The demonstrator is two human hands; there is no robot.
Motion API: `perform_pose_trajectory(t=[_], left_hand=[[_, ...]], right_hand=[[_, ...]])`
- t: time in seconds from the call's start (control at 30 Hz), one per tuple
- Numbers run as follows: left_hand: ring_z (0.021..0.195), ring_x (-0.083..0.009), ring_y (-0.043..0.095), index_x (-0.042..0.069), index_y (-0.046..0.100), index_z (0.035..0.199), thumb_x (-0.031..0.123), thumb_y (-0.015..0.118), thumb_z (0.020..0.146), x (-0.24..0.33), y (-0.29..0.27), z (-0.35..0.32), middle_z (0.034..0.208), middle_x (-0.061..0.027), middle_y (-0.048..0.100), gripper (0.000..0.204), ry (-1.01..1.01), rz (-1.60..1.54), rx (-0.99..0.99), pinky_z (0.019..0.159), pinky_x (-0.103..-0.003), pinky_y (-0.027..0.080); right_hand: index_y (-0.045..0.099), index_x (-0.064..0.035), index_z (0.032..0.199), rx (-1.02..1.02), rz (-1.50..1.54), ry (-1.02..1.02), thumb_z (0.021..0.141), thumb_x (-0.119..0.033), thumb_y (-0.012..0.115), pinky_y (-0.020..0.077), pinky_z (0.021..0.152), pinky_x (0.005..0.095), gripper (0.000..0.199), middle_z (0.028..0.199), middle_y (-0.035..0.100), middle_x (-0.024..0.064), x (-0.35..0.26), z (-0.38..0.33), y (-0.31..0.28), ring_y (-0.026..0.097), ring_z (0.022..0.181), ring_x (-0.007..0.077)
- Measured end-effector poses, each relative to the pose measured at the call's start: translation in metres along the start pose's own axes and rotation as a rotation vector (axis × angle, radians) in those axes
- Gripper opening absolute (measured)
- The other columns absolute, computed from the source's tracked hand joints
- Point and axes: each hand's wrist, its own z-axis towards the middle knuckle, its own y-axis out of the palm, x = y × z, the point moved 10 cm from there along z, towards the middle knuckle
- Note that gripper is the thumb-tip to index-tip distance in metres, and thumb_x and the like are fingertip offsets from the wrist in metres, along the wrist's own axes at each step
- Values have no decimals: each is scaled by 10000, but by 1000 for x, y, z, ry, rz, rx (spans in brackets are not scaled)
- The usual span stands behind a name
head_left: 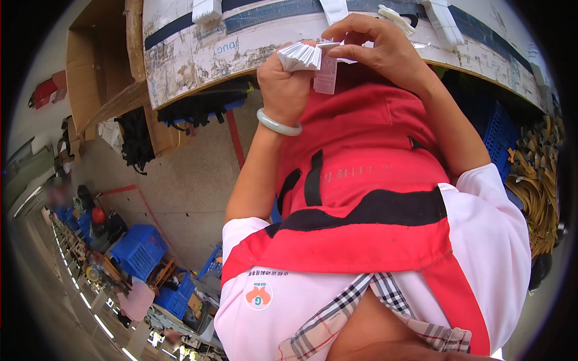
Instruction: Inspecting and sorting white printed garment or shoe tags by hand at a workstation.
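My left hand (284, 90), with a pale bangle (279, 123) at the wrist, is closed around a fanned bundle of white labels (299, 57). Beside the bundle a single printed label (326, 75) hangs down in front of my red apron (361, 120). My right hand (385, 48) pinches at the upper end of this label with thumb and forefinger, its other fingers curled. Both hands are close together at the near edge of the worktable (180, 75). The left fingertips are partly hidden behind the bundle.
On the table lie more white label stacks (206, 11), (442, 23) and a small off-white bundle (396, 18). A cardboard box (96, 57) stands left of it. Blue crates (139, 248) stand farther left, near another person (135, 301). Brown strips (539, 174) hang at the right.
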Motion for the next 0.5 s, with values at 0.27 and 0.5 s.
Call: perform_pose_trajectory(t=[0.27, 0.5], left_hand=[[721, -84, 604, -30, 679, 1011, -52, 623, 812, -10, 2, -4, 828, -29, 673, 207, -121, -119, 17, 621, -234, 502], [725, -87, 609, -29, 679, 1003, -41, 616, 820, -11, -1, -6, 839, -27, 677, 194, -92, -36, -12, 632, -229, 502]], right_hand=[[669, -9, 1008, -40, 255, 185, 895, -148, 675, 495, 767, 222, 179, 885, 638, 6, 29, -7, 11, 578, 811, 62], [666, -4, 1005, -1, 105, -18, 898, -156, 670, 501, 796, 225, 186, 915, 653, 18, 5, -7, 10, 598, 845, 71]])
